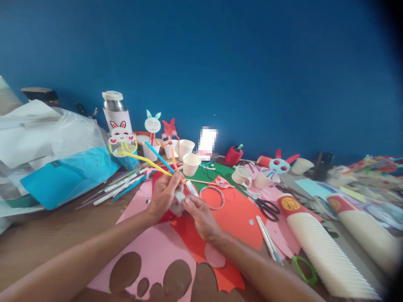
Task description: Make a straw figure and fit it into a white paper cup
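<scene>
As fingers of the left hand [163,193] pinch colored sticks [160,157], the right hand [201,218] pinches a translucent roll [178,204] above cut paper [157,245].

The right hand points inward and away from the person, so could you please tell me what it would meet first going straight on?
Probably the pale, roll-like item by the fingertips of the right hand, then the left hand; exact depth is unclear.
</scene>
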Available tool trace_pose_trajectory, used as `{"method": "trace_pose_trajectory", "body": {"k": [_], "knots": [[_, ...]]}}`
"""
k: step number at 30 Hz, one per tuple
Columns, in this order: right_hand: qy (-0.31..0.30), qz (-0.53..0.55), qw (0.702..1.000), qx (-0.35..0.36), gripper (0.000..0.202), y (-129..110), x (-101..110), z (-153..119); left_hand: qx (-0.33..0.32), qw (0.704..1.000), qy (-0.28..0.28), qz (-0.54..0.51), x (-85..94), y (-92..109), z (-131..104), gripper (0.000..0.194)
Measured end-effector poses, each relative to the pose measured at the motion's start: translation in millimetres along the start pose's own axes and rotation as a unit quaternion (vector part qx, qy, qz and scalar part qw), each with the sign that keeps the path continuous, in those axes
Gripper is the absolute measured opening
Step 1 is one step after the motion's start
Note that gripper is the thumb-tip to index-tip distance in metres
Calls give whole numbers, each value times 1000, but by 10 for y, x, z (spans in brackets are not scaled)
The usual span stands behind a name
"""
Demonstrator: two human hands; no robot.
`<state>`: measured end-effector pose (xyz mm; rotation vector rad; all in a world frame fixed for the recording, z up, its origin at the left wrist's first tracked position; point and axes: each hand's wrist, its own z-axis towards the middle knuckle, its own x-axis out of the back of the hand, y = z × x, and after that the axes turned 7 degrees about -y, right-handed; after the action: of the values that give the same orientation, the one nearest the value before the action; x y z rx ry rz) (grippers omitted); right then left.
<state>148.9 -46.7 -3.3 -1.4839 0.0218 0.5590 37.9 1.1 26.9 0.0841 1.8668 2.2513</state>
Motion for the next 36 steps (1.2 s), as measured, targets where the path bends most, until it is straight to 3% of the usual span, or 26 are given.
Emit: {"method": "trace_pose_trajectory", "body": {"k": [4, 8, 12, 20, 26, 30, 36], "knots": [[-9, -13, 1000, 2, 23, -57, -7, 7, 56, 990, 41, -122, -13, -13, 47, 29], [-13, -50, 999, 17, 21, -113, -16, 20, 83, 981, 49, -169, -13, -43, 68, 30], [-25, -43, 999, 2, 17, -136, -22, 18, 62, 987, 43, -142, 1, -43, 66, 29], [11, 19, 998, -57, 10, -31, 10, 9, 6, 999, 4, -39, -26, -73, 7, 32], [25, -33, 998, -55, 14, -53, 3, 4, -11, 998, -32, 46, -19, -72, -36, 36], [31, -11, 999, -32, 9, -71, -3, 4, 6, 1000, -12, -20, -11, -37, -4, 35], [-10, -3, 1000, 5, 12, -46, 18, 12, 68, 990, 39, -115, -20, 3, 51, 31]]}}
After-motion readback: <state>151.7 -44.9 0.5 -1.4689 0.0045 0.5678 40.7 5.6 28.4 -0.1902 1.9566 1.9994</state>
